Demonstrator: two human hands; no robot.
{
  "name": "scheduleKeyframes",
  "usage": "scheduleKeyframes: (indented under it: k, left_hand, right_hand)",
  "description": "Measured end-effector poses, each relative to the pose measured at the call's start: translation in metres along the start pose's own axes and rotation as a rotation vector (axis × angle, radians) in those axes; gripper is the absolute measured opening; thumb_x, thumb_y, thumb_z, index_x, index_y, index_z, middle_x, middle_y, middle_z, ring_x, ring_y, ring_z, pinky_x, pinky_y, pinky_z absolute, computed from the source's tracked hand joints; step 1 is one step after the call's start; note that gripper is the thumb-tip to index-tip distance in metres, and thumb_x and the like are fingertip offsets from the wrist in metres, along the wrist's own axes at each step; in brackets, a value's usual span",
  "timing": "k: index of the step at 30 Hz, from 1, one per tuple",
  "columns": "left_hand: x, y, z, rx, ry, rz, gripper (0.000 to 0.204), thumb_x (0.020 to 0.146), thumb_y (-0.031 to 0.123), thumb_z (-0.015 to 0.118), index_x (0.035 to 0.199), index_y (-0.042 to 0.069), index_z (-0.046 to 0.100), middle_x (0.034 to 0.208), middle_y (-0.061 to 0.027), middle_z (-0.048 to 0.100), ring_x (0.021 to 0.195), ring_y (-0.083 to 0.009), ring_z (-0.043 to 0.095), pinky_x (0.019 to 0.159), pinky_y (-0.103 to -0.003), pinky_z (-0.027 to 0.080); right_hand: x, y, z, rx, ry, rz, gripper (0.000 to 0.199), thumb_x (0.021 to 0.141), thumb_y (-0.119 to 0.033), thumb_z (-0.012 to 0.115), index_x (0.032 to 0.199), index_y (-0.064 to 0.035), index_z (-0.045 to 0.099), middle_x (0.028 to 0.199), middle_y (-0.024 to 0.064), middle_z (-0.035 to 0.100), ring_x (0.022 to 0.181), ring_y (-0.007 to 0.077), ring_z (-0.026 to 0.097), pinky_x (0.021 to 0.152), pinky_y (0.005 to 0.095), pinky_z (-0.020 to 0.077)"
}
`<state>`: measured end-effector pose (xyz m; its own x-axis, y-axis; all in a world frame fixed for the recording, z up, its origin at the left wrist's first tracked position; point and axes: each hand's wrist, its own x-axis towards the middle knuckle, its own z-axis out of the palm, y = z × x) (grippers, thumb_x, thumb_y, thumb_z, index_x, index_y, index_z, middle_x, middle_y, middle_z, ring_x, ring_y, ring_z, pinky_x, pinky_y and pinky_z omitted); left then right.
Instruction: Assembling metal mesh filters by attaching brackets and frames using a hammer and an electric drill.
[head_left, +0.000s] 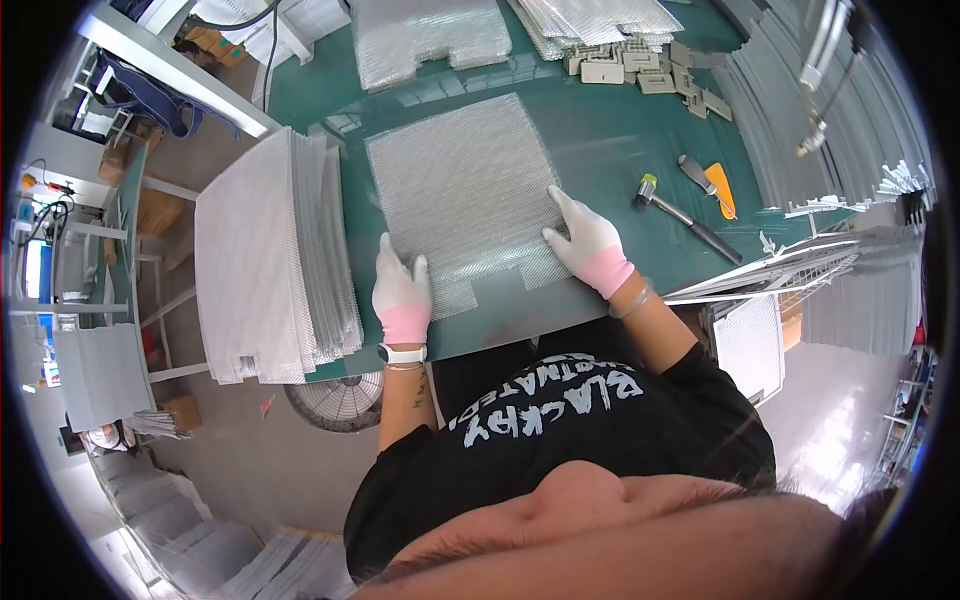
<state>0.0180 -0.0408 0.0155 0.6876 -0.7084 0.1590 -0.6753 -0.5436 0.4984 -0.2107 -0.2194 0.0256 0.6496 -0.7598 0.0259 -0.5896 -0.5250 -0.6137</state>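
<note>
A silver-grey metal mesh sheet (465,190), roughly square with notches along its near edge, is in front of me over the green worktable. At its lower left edge is my left hand (402,295), in a white glove with a pink cuff. The left thumb rests over the mesh while the fingers run along the outer edge. My right hand (588,240), gloved alike, grips the right edge, thumb on top and forefinger stretched up the side. Whether the sheet touches the table all over, I cannot tell.
Stacked mesh sheets (250,250) stand at the table's left edge; more mesh sheets (430,40) lie at the back. Beige interlocking pieces (640,68) sit far right. Nearer are a hammer (690,222), a scraper (696,173) and an orange tool (720,188). A fan (340,403) stands below.
</note>
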Motion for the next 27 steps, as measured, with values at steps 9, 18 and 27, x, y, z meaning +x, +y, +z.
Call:
scheduleKeyframes:
  k: [9, 18, 27]
  left_hand:
    - [0.004, -0.001, -0.005, -0.070, -0.057, -0.049, 0.066, 0.090, 0.019, 0.066, 0.146, -0.004, 0.037, 0.142, -0.0250, 0.048, 0.123, -0.0370, 0.055, 0.103, -0.041, 0.045]
    - [0.029, -0.009, -0.003, 0.242, -0.203, 0.300, 0.061, 0.084, 0.026, 0.069, 0.140, 0.013, 0.052, 0.149, -0.0147, 0.042, 0.136, -0.0413, 0.037, 0.115, -0.052, 0.026]
    - [0.018, 0.030, -0.008, 0.124, 0.000, 0.278, 0.069, 0.079, 0.025, 0.075, 0.141, 0.010, 0.048, 0.150, -0.0227, 0.036, 0.139, -0.0456, 0.030, 0.117, -0.057, 0.021]
  right_hand:
    - [0.007, 0.003, -0.005, -0.113, -0.070, -0.043, 0.059, 0.090, -0.030, 0.062, 0.142, -0.0084, 0.045, 0.109, 0.0175, 0.063, 0.098, 0.0358, 0.064, 0.084, 0.0436, 0.0523]
    - [0.177, 0.072, -0.101, -0.061, 0.129, -0.071, 0.042, 0.086, -0.039, 0.062, 0.112, -0.0055, 0.068, 0.098, 0.0206, 0.069, 0.097, 0.0346, 0.067, 0.088, 0.0427, 0.0520]
    - [0.285, 0.074, -0.160, -0.183, 0.354, 0.327, 0.104, 0.072, -0.056, 0.079, 0.145, 0.0056, 0.037, 0.137, 0.0319, 0.052, 0.127, 0.0373, 0.055, 0.106, 0.0421, 0.0452]
